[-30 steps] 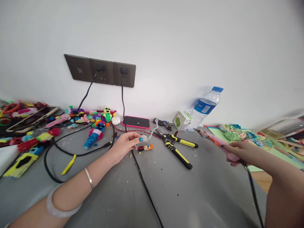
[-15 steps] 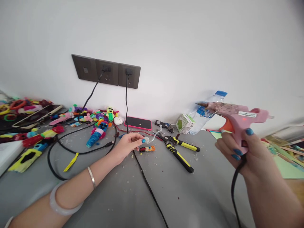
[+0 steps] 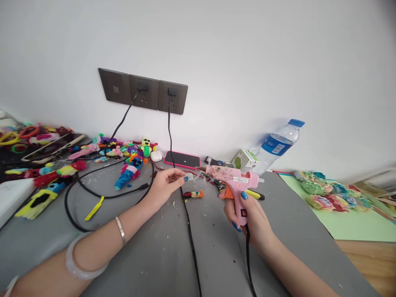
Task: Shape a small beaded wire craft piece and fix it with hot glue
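My right hand (image 3: 252,214) is wrapped round the handle of a pink hot glue gun (image 3: 230,177), its metal nozzle pointing left. Between the fingertips of my left hand (image 3: 168,185) is a small piece of whitish, fuzzy pipe cleaner (image 3: 191,176), its tail trailing right toward the nozzle. Whether the nozzle touches it I cannot tell. Just below lies a small orange, multicoloured pipe-cleaner piece (image 3: 194,194) on the grey table. Behind the glue gun, black-and-yellow pliers (image 3: 257,194) are mostly hidden.
A phone with a pink edge (image 3: 182,160) lies by the wall. A water bottle (image 3: 278,144) and a small carton (image 3: 244,160) stand at the back right. Black cables (image 3: 189,231) cross the table. Pipe-cleaner figures (image 3: 131,173) crowd the left; green paper (image 3: 349,225) is at right.
My right hand has brought the glue gun leftward and down, close to the whitish piece in my left hand. The gun now covers most of the pliers. My left hand has barely moved.
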Demonstrator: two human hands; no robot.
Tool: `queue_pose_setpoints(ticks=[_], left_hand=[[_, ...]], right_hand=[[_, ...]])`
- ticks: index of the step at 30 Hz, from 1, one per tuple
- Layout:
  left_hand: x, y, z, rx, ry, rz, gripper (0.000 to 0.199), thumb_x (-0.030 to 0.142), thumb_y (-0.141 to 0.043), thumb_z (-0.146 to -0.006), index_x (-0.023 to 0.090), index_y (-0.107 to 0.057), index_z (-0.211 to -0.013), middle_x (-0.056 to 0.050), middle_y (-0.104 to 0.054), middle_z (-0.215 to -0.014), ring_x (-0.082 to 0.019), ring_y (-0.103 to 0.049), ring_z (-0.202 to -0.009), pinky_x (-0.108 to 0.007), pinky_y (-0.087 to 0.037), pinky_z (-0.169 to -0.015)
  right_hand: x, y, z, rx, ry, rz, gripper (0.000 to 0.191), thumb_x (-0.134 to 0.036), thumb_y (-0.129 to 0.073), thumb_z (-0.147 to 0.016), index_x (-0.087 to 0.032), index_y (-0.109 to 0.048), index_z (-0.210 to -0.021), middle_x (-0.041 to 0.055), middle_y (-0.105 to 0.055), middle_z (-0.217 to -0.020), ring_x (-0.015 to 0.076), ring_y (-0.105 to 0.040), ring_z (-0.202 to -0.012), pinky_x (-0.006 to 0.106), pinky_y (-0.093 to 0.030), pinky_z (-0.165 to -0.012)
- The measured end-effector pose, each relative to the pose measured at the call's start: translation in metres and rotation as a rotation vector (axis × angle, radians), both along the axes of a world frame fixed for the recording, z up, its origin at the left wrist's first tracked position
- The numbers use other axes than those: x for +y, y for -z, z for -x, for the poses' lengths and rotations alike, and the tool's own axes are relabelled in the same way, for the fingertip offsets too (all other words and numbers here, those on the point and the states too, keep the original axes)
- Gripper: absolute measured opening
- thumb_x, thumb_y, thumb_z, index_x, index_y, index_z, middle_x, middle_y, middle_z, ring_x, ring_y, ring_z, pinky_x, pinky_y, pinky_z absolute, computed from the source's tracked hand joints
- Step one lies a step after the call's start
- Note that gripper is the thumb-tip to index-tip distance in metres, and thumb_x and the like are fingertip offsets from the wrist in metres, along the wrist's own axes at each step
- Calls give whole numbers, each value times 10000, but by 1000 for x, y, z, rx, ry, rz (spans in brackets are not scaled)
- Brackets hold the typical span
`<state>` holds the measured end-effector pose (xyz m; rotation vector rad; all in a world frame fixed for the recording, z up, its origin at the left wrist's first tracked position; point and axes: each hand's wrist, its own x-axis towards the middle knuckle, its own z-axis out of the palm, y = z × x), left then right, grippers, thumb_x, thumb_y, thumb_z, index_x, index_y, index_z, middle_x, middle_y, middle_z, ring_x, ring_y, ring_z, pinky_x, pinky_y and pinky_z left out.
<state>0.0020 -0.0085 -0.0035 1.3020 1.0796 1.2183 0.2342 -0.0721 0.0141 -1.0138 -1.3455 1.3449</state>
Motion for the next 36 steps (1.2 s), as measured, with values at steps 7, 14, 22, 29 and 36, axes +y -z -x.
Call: queue_pose_setpoints(ticks=[7, 14, 22, 29, 36], left_hand=[[1, -2, 1, 17, -94, -105, 194, 338, -728, -714, 166, -720, -804, -33, -662, -746, -152, -544, -689, -258, -437, -634], [0, -4, 1, 55, -100, -156, 145, 307, -718, -720, 175, -713, -781, -20, -652, -717, -155, -544, -682, -261, -419, -636], [-3, -8, 2, 68, -69, -210, 107, 280, -713, -730, 175, -703, -752, -16, -637, -708, -148, -531, -657, -259, -404, -617], [-5, -8, 3, 90, -59, -254, 61, 242, -679, -770, 181, -688, -774, -9, -619, -727, -137, -501, -657, -255, -385, -618], [-6, -11, 1, 90, -62, -250, 69, 252, -687, -758, 183, -688, -758, -12, -620, -717, -143, -508, -654, -262, -389, -617]], right_hand=[[2, -6, 0, -63, -30, 5, 439, -590, -401, -944, -184, -550, -868, -54, -455, -424, 86, -270, -339, 234, -212, -357], [1, -6, 3, -129, -59, 8, 477, -615, -386, -938, -179, -555, -839, -45, -463, -433, 95, -307, -356, 232, -259, -370], [3, -3, 2, -105, -77, 14, 464, -603, -391, -939, -176, -561, -871, -43, -480, -430, 104, -331, -370, 241, -286, -411], [2, -2, 2, -105, -77, 6, 453, -596, -389, -943, -179, -546, -859, -42, -481, -426, 106, -317, -385, 243, -271, -421], [3, -1, 2, -115, -78, 11, 464, -612, -391, -931, -182, -544, -846, -40, -474, -424, 110, -308, -382, 245, -269, -412]])
